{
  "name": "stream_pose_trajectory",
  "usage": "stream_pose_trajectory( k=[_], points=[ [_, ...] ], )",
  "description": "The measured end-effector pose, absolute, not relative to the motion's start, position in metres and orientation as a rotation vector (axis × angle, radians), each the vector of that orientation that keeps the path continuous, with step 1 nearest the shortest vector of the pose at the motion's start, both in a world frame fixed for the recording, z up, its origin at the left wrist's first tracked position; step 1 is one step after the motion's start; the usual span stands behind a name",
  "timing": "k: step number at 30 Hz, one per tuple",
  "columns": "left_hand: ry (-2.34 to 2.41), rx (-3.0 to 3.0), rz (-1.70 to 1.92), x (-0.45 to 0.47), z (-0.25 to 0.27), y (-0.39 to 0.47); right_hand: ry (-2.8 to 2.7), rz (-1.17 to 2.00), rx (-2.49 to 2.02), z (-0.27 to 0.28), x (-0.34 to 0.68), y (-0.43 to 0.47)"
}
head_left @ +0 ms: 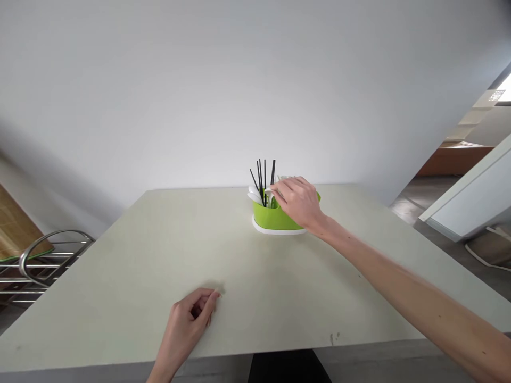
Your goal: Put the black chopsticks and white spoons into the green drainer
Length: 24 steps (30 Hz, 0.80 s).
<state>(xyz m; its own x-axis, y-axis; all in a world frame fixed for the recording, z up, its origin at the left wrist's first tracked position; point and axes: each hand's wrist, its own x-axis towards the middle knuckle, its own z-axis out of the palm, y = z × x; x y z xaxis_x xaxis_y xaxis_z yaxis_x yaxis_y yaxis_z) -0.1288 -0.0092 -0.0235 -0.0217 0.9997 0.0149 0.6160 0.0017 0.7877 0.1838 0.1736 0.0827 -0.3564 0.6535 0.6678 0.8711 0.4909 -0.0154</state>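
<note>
Lime-green plastic is what I see first: a green cutlery caddy [275, 217] on a white base, standing at the far edge of the pale tabletop [120, 276], close against the white wall [199, 80]. Black chopsticks [261, 178] stand upright in its left part, spread a little like a fan, and white spoons [254, 194] lean out over the left rim just beside them.

My right hand [299, 201] is stretched far out and lies over the top of the caddy, covering its right part. Its fingers [279, 190] curl down at the rim and touch something white inside, right next to the chopsticks. Whether this grip has really closed on the white piece or only rests on it, I cannot tell; the palm hides the contact.

My left hand [190, 319] rests on the near part of the tabletop, well apart from the caddy. Its grip is loosely curled, fingers bent in toward the palm, fingertips on the surface, and nothing shows inside it.

Off the left edge of the tabletop stands a metal wire rack [43, 263] with a wooden board [16, 226] behind it. To the right, past the wall, a white panel [471, 197] leans over the grey floor [447, 234].
</note>
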Motion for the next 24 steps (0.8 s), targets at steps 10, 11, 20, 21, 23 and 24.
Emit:
stream_pose_trajectory(
  k=[10, 11, 20, 21, 23, 24],
  points=[
    [1.700, 1.627, 0.842, -0.127, -0.022, -0.011, -2.230, -0.572, -1.102, 0.050, 0.186, 0.178],
    [1.694, 1.628, 0.840, -0.128, -0.023, -0.011, -2.228, -0.594, -1.077, 0.049, 0.186, 0.177],
    [1.671, 1.675, 0.833, -0.130, -0.027, -0.009, -2.164, -0.684, -0.923, 0.054, 0.191, 0.173],
    [1.670, 1.681, 0.834, -0.131, -0.027, -0.009, -2.167, -0.662, -0.913, 0.057, 0.195, 0.169],
    [1.676, 1.689, 0.838, -0.131, -0.028, -0.009, -2.179, -0.598, -0.880, 0.062, 0.208, 0.158],
    [1.680, 1.691, 0.839, -0.131, -0.028, -0.008, -2.179, -0.563, -0.865, 0.065, 0.216, 0.152]
  ],
)
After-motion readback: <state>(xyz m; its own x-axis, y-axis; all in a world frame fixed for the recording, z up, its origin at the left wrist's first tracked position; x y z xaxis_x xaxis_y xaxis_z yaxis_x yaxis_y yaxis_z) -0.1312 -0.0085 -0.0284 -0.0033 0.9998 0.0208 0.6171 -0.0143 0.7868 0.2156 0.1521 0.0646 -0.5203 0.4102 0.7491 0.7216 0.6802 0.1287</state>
